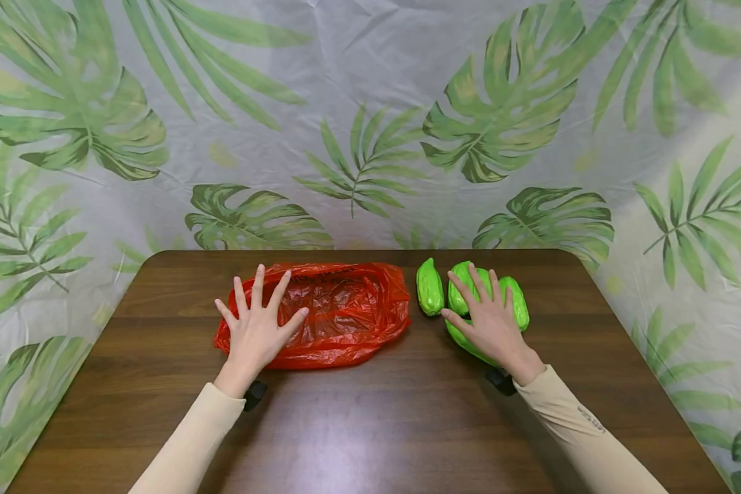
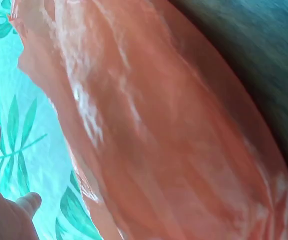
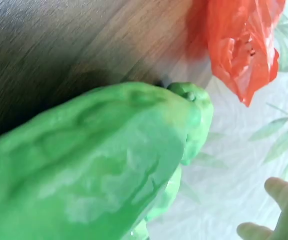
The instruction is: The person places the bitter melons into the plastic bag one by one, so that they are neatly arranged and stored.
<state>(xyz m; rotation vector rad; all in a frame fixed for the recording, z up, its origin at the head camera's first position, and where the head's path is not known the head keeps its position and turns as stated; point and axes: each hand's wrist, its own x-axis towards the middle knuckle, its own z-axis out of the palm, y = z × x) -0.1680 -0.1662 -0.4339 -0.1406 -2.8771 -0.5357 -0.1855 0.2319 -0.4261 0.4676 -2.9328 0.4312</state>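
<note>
A thin red plastic bag lies on the table with its wide mouth facing up. Over its left end my left hand is spread, fingers straight and apart, holding nothing. The left wrist view is mostly filled by the bag's crinkled side. To the right of the bag are several shiny, bright green, gourd-like fruits; one with a pointed tip stands slightly apart. My right hand is spread above the group and partly hides it. In the right wrist view a bumpy green fruit looms close beneath straight fingers.
The brown wooden table has rounded far corners. Behind it hangs a pale sheet printed with green leaves. A black wrist camera sits under the left wrist, and another under the right.
</note>
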